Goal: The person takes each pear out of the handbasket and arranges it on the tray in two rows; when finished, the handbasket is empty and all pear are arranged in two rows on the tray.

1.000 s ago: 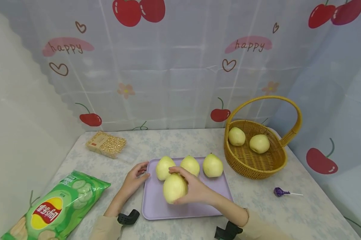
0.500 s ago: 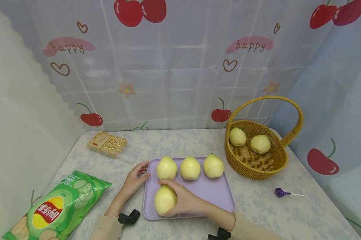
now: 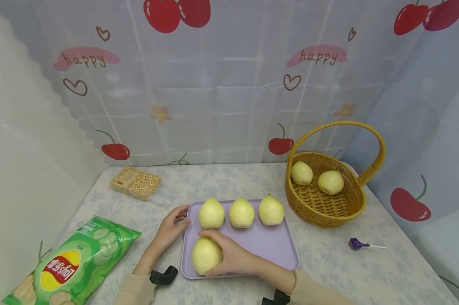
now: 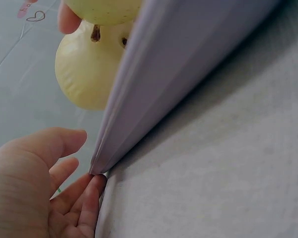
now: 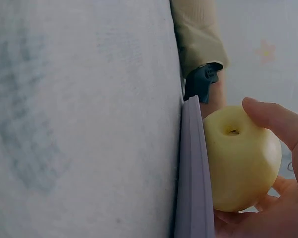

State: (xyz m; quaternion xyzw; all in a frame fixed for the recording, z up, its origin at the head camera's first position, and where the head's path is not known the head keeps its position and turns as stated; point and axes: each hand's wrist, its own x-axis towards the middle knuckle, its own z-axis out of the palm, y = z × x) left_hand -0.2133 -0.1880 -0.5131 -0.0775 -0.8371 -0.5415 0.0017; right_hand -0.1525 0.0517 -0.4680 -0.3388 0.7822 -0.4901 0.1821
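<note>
The right hand [image 3: 231, 256] grips 1 pale yellow, round pear [image 3: 207, 256], with the thumb at its near side and the fingers around its far side. This pear is at the near left corner of the light purple, rectangular tray [image 3: 267, 248], which lies on the white counter with blue-grey pattern [image 3: 328, 271]. The tray wall hides the bottom of the pear in the right wrist view, therefore I cannot tell if its weight is already on the tray.

The left hand [image 3: 171, 226] is loosely open; its fingertips touch the left edge of the tray near the far corner, and its thumb does not pinch it.

Along the far side of the tray, 3 other pale yellow pears [image 3: 241, 212] stand in 1 row. The golden woven basket with a tall handle [image 3: 309, 215] holds 2 more pears [image 3: 330, 182].

In my judgement, the step in hand is the setting down of the 4th pear, before the left pear of the row. The next move probably calls for making sure that it sits stable, then loosening the right fingers gently, so that it does not roll.
</note>
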